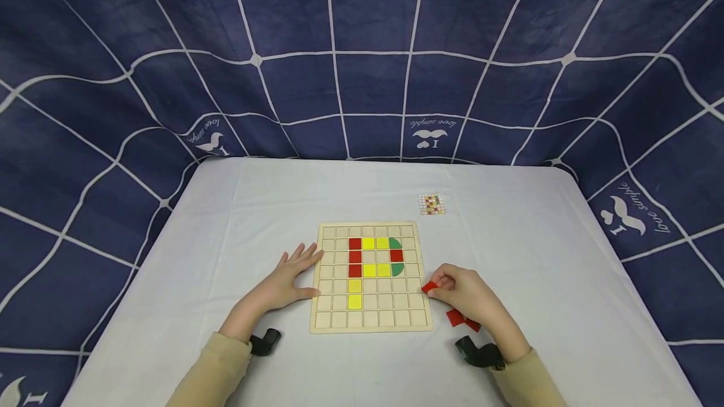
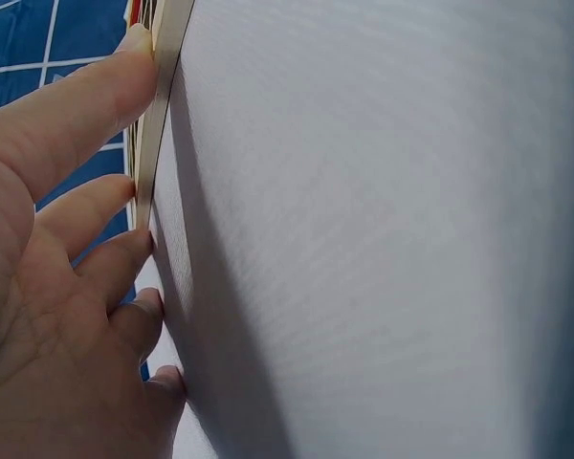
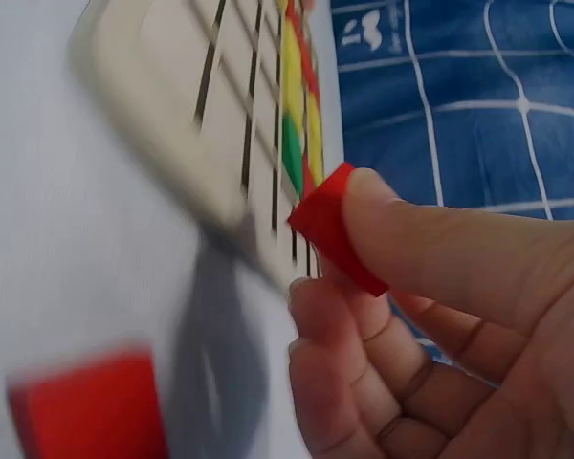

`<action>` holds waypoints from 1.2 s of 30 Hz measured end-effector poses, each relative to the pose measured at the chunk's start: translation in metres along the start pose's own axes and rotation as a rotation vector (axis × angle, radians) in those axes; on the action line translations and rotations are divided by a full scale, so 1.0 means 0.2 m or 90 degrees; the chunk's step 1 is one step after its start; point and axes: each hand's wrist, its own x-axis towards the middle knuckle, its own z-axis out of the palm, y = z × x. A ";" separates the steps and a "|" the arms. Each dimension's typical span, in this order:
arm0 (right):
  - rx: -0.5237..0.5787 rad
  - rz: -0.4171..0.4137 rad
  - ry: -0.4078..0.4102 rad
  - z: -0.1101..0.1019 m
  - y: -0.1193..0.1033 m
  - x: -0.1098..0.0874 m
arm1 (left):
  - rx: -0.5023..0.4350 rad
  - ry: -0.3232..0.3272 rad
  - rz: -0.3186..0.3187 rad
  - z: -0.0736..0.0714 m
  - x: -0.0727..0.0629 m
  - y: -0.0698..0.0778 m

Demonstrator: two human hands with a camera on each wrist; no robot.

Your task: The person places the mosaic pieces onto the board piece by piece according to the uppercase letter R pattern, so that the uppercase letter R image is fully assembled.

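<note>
A wooden grid board [image 1: 336, 319] lies on the white table, with red and yellow square tiles and two green quarter-round tiles set in its cells in a P-like shape. My left hand [image 1: 285, 281] rests at the board's left edge, fingers spread, thumb and fingertips touching the rim. Between thumb and fingers my right hand [image 1: 466, 291] pinches a red square tile [image 3: 335, 229], held up beside the board's right edge. Below that hand, more red tiles [image 1: 455, 318] lie on the cloth, partly covered by it in the head view.
A small printed pattern card [image 1: 432, 204] lies behind the board to the right. Black wrist cameras sit on both wrists, the right one [image 1: 479, 353] close to the loose tiles. A dark blue curtain [image 1: 373, 80] with white lines surrounds the white-covered table [image 1: 271, 193].
</note>
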 end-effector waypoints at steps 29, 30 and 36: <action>0.002 -0.215 -0.099 0.49 -0.32 0.02 | -0.003 -0.005 0.002 0.01 0.00 -0.01; -0.013 -0.217 -0.093 0.50 -0.32 0.02 | -0.003 -0.006 0.003 0.01 0.00 -0.01; -0.093 -0.256 -0.051 0.51 -0.35 0.02 | -0.002 -0.001 0.006 0.00 0.00 -0.01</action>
